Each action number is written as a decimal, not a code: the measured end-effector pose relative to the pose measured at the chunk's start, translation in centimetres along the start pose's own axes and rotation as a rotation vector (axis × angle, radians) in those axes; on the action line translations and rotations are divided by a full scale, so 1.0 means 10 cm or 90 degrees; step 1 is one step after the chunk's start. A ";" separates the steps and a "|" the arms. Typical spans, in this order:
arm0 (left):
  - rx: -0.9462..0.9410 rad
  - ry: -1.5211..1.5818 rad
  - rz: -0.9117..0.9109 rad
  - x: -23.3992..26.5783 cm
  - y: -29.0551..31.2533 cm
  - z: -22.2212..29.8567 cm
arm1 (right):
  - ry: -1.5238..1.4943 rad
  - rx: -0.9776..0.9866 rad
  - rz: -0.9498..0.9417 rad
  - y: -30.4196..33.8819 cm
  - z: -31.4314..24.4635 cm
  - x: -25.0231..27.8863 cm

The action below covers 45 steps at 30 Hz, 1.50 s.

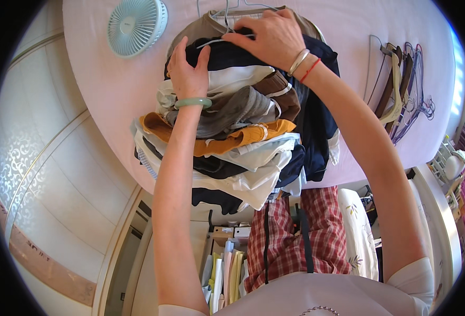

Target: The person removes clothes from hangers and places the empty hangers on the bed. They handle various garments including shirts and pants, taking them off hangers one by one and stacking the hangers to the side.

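A black garment [219, 60] lies at the top of a big heap of clothes, with a grey wire hanger [211, 42] at its neckline. My right hand [273, 39] reaches in from the right, thumb and bent fingers closed at the hanger's neck; its other fingers are partly hidden. On the garment's left shoulder rests my left hand [189, 71], thumb and forefinger spread apart by the hanger's left arm. A taupe top [203, 26] lies beyond them, with more hanger hooks above it. Below my hands are a grey piece [227, 110] and a mustard piece [227, 139].
The heap lies on a pink-covered surface [101, 95]. A pale blue fan [136, 27] stands at the far left. Several loose hangers [401, 87] lie to the right. Near my legs in red plaid trousers [322, 231] are shelved folders [226, 268].
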State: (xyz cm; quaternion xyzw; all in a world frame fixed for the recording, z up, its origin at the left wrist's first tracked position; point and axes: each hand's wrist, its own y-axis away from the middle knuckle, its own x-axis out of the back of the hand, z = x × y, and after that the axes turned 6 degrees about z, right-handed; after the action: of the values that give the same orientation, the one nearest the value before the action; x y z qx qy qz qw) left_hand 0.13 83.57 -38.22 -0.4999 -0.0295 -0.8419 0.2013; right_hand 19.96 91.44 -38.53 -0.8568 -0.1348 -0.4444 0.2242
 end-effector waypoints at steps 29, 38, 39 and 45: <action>0.170 -0.005 -0.071 0.42 0.02 -0.27 | -0.193 0.008 -0.009 0.65 -0.17 0.48; 0.475 0.313 -0.262 0.57 -0.14 -0.45 | -0.411 -0.074 0.019 0.91 0.02 0.77; 0.474 0.315 -0.277 0.61 -0.13 -0.38 | -0.437 -0.106 0.000 0.87 -0.01 0.88; -0.155 -0.037 -0.154 0.64 0.13 0.34 | -0.622 -0.186 -0.005 0.70 -0.22 1.12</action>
State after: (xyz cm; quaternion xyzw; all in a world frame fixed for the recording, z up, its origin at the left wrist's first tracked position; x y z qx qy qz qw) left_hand 0.73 81.19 -31.27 -0.5373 0.0069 -0.8426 0.0352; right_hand 27.80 84.69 -30.05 -0.9865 -0.1632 -0.0071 0.0113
